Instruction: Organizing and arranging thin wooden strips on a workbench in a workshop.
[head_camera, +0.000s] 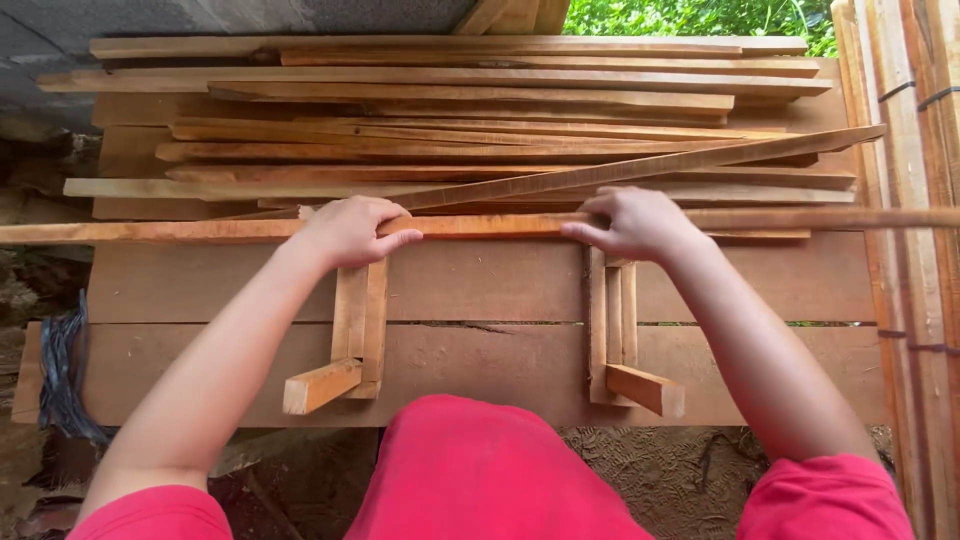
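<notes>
A long thin wooden strip (480, 226) is gripped by both hands, the left hand (345, 230) and the right hand (635, 224) closed over it. The strip is laid across two small wooden jigs (360, 330) on the plank desk (500, 360), before a pile of slats (450, 110)

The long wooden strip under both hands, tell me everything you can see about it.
The long wooden strip is a thin, narrow slat of reddish-orange raw wood. It lies flat and crosswise, reaching from the picture's left edge to its right. It rests across the far ends of two small wooden frames on a plank bench. The left hand and the right hand press on it from above.
</notes>
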